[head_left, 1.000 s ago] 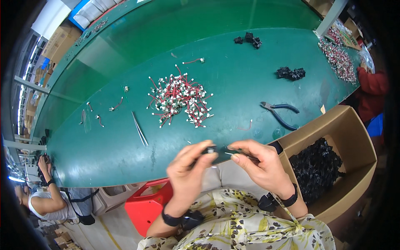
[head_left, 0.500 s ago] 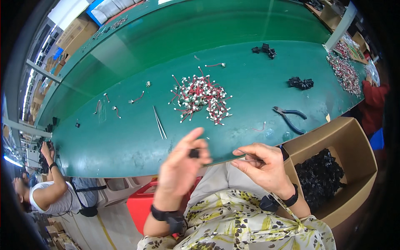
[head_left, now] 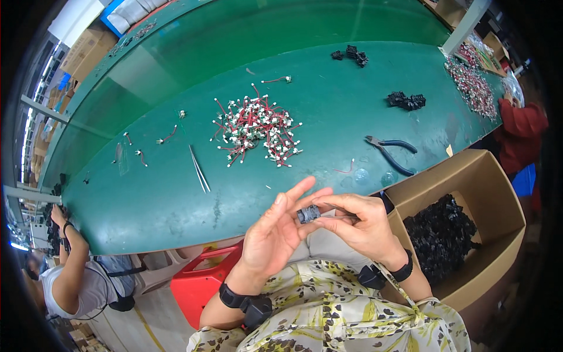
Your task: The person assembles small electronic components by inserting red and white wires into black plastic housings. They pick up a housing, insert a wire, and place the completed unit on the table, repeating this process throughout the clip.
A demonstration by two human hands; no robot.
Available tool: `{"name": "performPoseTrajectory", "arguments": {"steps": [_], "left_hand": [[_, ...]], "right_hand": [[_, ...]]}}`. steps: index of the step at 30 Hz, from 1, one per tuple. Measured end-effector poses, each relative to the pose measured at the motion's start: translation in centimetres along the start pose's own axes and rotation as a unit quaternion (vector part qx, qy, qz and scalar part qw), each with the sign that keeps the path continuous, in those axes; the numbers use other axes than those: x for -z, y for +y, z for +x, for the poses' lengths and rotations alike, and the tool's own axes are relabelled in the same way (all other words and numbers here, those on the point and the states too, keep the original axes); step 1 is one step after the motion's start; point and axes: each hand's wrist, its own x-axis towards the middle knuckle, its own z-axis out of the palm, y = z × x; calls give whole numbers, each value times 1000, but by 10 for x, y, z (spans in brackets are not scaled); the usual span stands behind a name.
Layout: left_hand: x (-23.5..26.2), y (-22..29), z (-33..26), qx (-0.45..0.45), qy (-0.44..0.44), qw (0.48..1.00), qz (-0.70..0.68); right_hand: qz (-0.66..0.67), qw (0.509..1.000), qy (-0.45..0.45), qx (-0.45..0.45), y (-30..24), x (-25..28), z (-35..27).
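My left hand (head_left: 277, 230) and my right hand (head_left: 362, 224) meet in front of the green table's near edge. Between their fingertips sits a small dark grey plastic connector (head_left: 308, 214). The left thumb and fingers pinch it, with the index finger stretched out. My right hand pinches a thin wire or pin (head_left: 340, 216) that points into the connector. A pile of short red wires with white plugs (head_left: 255, 130) lies on the table beyond my hands.
Metal tweezers (head_left: 199, 168) lie left of the pile, blue-handled pliers (head_left: 390, 152) to the right. A cardboard box (head_left: 476, 182) with black parts stands at my right. Black connector clusters (head_left: 406, 101) lie farther off. Another person's arm (head_left: 70, 252) works at far left. A red bin (head_left: 199, 281) stands below.
My hands have come closer together and now meet on the connector. A second ago they held something stretched between them; half a second ago they were apart.
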Motion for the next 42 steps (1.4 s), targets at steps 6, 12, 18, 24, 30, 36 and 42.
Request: {"name": "performPoseTrajectory", "arguments": {"steps": [6,12,18,24,30,36,42], "left_hand": [[29,6,-5,110,-30,985,130],[33,2,-1,39,-52,995,81],[37,7,6,0,-73,997,-22],[30,10,6,-35,6,999,-41],[22,4,16,-53,42,998,18],[15,-1,32,-77,38,994,61],[11,-5,29,-86,34,993,69]], "right_hand": [[-27,988,-150,-6,-5,25,9],[-50,986,-87,-131,-9,31,48],[-241,967,-14,84,14,6,92],[-350,931,-29,98,15,3,102],[-226,973,-20,-48,0,37,107],[-333,942,29,30,-4,57,109],[12,998,-3,-61,-5,64,102]]}}
